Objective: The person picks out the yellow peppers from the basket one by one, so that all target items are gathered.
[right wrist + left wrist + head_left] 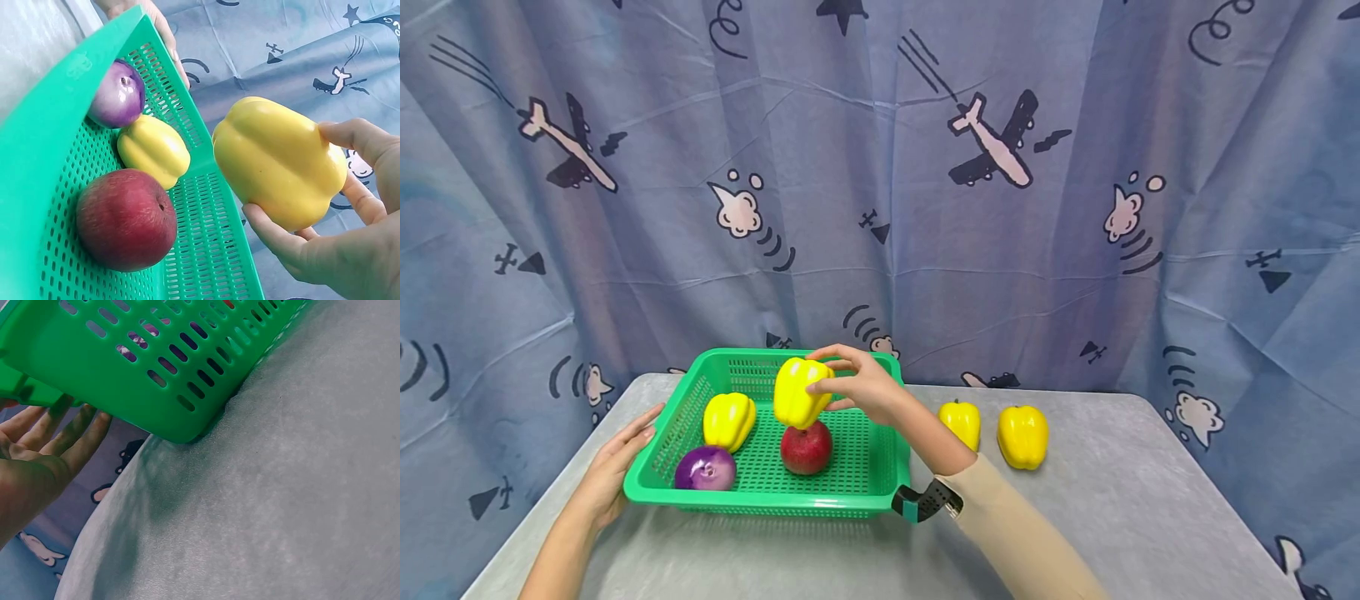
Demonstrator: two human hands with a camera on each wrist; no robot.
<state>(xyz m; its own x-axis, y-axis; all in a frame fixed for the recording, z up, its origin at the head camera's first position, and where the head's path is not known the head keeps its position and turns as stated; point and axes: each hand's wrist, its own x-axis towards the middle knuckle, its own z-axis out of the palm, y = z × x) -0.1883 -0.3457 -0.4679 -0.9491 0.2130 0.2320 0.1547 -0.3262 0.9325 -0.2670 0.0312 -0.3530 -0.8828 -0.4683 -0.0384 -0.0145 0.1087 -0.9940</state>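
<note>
Above the green basket (868, 500), my right hand (868, 387) holds a yellow bell pepper (801, 392) between thumb and fingertips. The right wrist view shows this bell pepper (278, 162) tilted, with my fingers (362, 140) at one end of it. My left hand (606, 475) is at the basket's left side; its fingers (81, 431) extend nearly straight beneath the rim. Inside the basket lie a red apple (807, 450), another yellow bell pepper (728, 421) and a round purple vegetable (705, 469). In the head view, the held pepper overlaps the top of the apple.
Two more yellow bell peppers, a near one (960, 423) partly behind my right forearm and another (1023, 437), stand on the grey table (1120, 517) right of the basket. A blue curtain (850, 208) with airplane prints hangs behind the table.
</note>
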